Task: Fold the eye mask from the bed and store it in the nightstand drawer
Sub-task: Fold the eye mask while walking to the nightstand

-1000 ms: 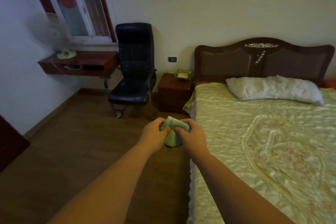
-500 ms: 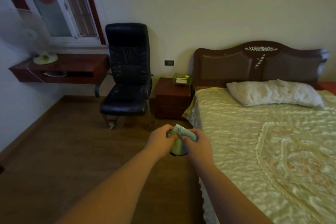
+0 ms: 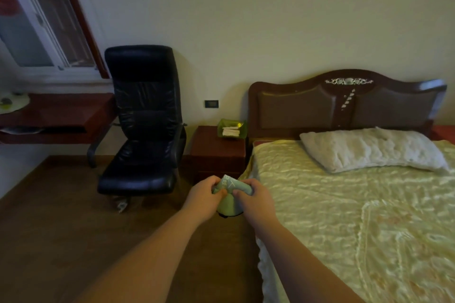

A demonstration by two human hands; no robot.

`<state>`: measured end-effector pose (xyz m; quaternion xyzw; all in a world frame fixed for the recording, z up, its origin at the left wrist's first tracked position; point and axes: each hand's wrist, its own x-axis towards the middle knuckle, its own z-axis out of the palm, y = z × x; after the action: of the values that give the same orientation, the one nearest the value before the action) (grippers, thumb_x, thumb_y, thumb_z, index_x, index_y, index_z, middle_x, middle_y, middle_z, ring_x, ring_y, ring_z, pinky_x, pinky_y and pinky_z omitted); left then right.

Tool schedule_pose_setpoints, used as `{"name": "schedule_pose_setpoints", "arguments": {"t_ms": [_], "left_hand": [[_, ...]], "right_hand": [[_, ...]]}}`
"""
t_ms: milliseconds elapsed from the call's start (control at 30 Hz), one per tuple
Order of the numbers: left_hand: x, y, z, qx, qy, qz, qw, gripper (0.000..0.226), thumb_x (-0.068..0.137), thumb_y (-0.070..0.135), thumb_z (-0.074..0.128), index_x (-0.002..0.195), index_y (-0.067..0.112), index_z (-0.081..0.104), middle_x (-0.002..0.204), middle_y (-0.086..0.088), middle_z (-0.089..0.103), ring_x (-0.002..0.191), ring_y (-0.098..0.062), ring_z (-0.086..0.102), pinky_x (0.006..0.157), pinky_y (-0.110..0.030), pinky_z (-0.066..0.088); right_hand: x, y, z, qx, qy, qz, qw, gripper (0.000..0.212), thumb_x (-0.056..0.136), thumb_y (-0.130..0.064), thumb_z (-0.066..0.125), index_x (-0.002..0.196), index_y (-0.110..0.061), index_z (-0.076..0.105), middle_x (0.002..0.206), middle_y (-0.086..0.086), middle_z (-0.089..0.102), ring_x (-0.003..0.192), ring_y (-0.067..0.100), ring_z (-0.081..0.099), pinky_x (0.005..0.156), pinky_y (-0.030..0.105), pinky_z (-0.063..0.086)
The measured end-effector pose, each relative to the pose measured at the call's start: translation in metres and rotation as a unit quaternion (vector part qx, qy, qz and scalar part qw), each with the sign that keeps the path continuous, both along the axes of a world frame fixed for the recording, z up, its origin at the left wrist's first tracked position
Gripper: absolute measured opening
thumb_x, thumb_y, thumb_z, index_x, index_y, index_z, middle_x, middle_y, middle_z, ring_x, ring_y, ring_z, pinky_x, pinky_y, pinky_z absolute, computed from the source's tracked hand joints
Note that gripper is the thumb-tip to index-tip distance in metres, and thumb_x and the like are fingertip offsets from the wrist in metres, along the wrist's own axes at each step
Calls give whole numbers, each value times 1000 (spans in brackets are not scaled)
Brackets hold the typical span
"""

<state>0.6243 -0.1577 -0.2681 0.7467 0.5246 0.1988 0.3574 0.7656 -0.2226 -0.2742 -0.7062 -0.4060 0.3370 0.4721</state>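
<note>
A pale green eye mask (image 3: 227,200) is bunched between both hands in front of me, over the floor beside the bed (image 3: 344,216). My left hand (image 3: 203,198) grips its left side and my right hand (image 3: 254,202) grips its right side. Part of the mask hangs below the fingers, with a dark strap end at the bottom. The dark wooden nightstand (image 3: 216,152) stands straight ahead beyond my hands, against the wall at the bed's left. Its drawer fronts look closed.
A green tray with white papers (image 3: 231,129) sits on the nightstand. A black leather office chair (image 3: 145,125) stands left of it. A wall-mounted wooden desk (image 3: 59,118) lies further left under the window. A white pillow (image 3: 371,149) rests near the headboard. Brown wooden floor extends ahead.
The view has moved closer to the nightstand and chair, which appear larger. Both hands keep hold of the eye mask in the same grip.
</note>
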Motion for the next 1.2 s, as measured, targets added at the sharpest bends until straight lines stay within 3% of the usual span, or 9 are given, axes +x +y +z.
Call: {"name": "schedule_pose_setpoints", "arguments": {"t_ms": [167, 367, 633, 733, 800, 867, 967, 1100, 1200], "left_hand": [[39, 96, 2, -11, -5, 4, 1000, 12, 97, 33, 60, 109, 32, 64, 97, 10, 68, 88, -7, 64, 70, -29, 52], [69, 211, -12, -26, -9, -26, 999, 13, 98, 33, 59, 109, 28, 65, 96, 8, 66, 87, -9, 63, 63, -26, 44], [94, 382, -28, -44, -23, -77, 996, 9, 97, 31, 59, 105, 30, 62, 95, 8, 66, 85, -9, 63, 65, -30, 49], [102, 437, -27, -48, -6, -95, 994, 3, 96, 34, 59, 94, 37, 59, 90, 8, 65, 80, -10, 62, 61, -30, 47], [108, 468, -28, -58, 4, -104, 993, 5, 95, 36, 59, 91, 39, 57, 91, 7, 65, 82, -12, 63, 66, -35, 54], [115, 496, -32, -72, 15, -114, 991, 6, 95, 36, 58, 101, 35, 60, 96, 6, 66, 87, -15, 64, 76, -43, 60], [128, 533, -46, -89, 32, -116, 989, 27, 96, 34, 58, 121, 26, 62, 106, 2, 65, 96, -20, 65, 83, -48, 61], [143, 576, -72, -103, 40, -101, 989, 30, 96, 36, 60, 123, 24, 62, 101, 5, 62, 95, -19, 65, 82, -47, 61], [153, 604, -96, -116, 47, -73, 989, 32, 95, 39, 60, 124, 25, 60, 94, 12, 60, 81, -11, 64, 71, -38, 60]], "right_hand": [[41, 97, 2, -9, -2, 4, 1000, 10, 87, -27, 71, 90, -35, 66, 83, -7, 71, 77, 12, 67, 68, 40, 57], [70, 205, -11, -20, -8, -13, 1000, 10, 85, -32, 70, 89, -40, 65, 83, -12, 70, 74, 5, 66, 61, 29, 54], [87, 361, -15, -31, 5, -51, 998, 12, 86, -23, 72, 96, -29, 69, 92, -5, 71, 86, 15, 67, 77, 41, 58], [92, 411, -18, -46, 9, -66, 997, 10, 86, -26, 71, 94, -31, 68, 90, -7, 70, 84, 14, 67, 76, 41, 57], [96, 439, -22, -57, 11, -73, 996, 10, 85, -28, 70, 93, -32, 67, 89, -9, 70, 83, 13, 67, 71, 39, 56], [102, 464, -27, -64, 21, -77, 995, 12, 84, -28, 69, 93, -35, 67, 88, -11, 70, 80, 9, 67, 64, 32, 53], [116, 500, -39, -81, 27, -69, 994, 16, 83, -24, 65, 94, -35, 67, 90, -12, 70, 81, 6, 65, 58, 26, 47], [139, 551, -66, -97, 18, -51, 994, 21, 83, -20, 64, 100, -32, 68, 92, -9, 69, 86, 11, 64, 61, 28, 47], [157, 583, -91, -92, 10, -50, 994, 21, 77, -22, 62, 94, -32, 68, 88, -9, 70, 83, 13, 66, 67, 35, 54]]}}
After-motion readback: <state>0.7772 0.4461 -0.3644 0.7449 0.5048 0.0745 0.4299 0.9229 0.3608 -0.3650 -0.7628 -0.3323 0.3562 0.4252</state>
